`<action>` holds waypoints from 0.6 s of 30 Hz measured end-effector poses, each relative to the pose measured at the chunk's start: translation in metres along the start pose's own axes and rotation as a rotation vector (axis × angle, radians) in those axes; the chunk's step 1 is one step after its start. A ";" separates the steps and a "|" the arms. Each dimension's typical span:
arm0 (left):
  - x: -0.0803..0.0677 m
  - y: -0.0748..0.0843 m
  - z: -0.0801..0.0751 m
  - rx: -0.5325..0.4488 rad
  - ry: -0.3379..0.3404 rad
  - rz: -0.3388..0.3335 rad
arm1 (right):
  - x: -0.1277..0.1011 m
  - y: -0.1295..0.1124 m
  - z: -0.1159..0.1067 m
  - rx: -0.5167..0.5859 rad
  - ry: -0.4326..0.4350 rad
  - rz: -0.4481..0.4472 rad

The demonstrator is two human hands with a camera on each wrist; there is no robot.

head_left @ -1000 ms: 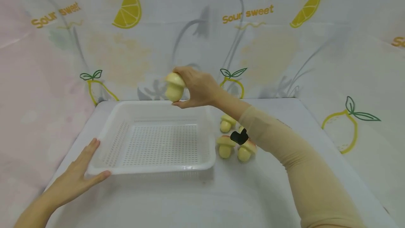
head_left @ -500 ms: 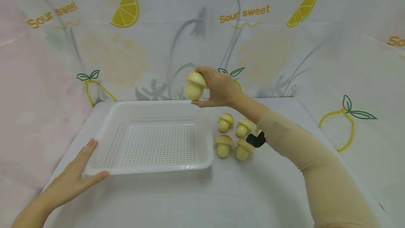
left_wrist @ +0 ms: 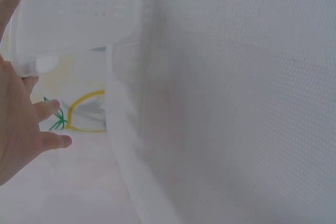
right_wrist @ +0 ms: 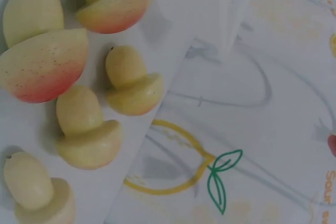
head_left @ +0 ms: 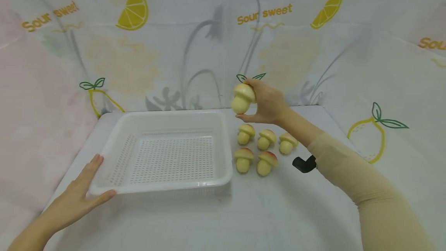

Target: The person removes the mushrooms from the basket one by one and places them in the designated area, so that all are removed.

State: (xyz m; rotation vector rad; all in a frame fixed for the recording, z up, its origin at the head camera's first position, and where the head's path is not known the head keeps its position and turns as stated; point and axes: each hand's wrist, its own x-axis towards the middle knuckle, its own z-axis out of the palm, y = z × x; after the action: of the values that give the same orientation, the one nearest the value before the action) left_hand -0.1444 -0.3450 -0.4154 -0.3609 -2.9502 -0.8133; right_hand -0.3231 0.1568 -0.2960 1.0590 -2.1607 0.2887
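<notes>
My right hand (head_left: 269,103) holds a toy mushroom (head_left: 242,99) above the back of the table, its thumb under the stem and fingers over the cap. The mushroom has a pale yellow stem and rounded cap. Spread fingers of my left hand (head_left: 76,196) touch the near left corner of a white perforated plastic basket (head_left: 170,187). The left wrist view shows this hand (left_wrist: 18,114) against the basket's underside edge (left_wrist: 79,35). Nothing lies inside the basket. Several similar mushrooms (head_left: 244,160) lie in two rows right of it, some caps tinged red.
The white-covered table (head_left: 195,224) carries everything. Behind it hangs a cloth backdrop (head_left: 167,57) printed with lemons and lettering. In the right wrist view, loose mushrooms (right_wrist: 44,66) lie near the table's edge. A black angled piece (head_left: 304,164) shows at my right sleeve.
My right hand has moved right with the mushroom, from over the basket's back rim to above the loose mushrooms, uncovering them. My left hand has stayed at the basket. The head view has shifted slightly.
</notes>
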 end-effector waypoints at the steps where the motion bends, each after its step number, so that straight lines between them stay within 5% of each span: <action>1: 0.000 0.000 0.000 0.000 0.000 0.003 | -0.004 0.001 -0.002 -0.003 0.004 0.002; 18: 0.000 -0.003 0.000 -0.004 -0.009 -0.003 | -0.066 0.014 -0.024 -0.040 0.009 0.101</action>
State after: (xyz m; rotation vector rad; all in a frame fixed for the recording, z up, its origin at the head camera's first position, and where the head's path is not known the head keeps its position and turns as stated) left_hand -0.1455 -0.3476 -0.4170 -0.3609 -2.9586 -0.8206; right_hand -0.2941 0.2168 -0.3219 0.9268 -2.2066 0.2946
